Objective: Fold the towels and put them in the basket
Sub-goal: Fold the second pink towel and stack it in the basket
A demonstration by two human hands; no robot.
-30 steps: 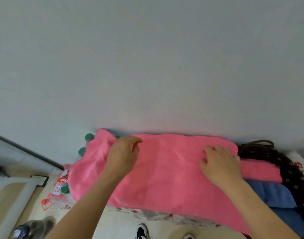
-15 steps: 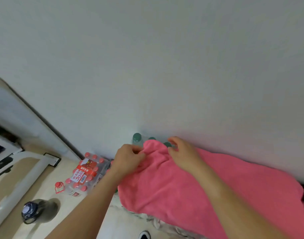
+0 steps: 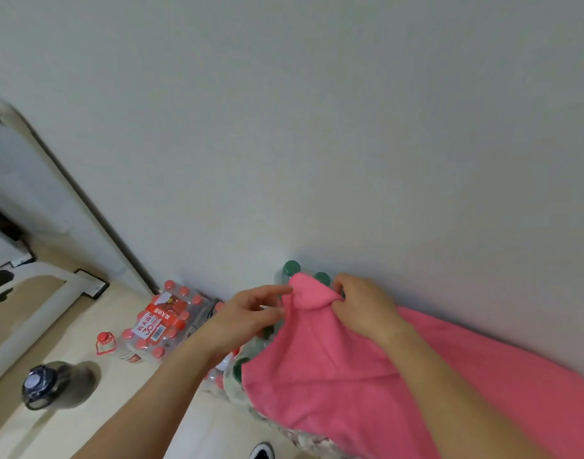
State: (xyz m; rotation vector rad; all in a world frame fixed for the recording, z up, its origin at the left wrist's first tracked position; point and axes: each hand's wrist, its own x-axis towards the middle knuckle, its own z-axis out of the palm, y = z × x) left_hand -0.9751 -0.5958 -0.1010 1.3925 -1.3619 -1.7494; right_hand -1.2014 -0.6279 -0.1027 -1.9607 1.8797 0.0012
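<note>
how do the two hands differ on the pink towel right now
The right hand pinches the pink towel at its raised corner, fingers curled shut; the left hand has fingers spread, only its fingertips at that corner's edge. The right forearm lies over the towel; the left reaches in beside it. Both meet at the same corner.

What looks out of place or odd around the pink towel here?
The pink towel drapes over green-capped bottles by the wall. A dark bottle lies tipped on the floor. Nothing looks spilled or damaged.
</note>
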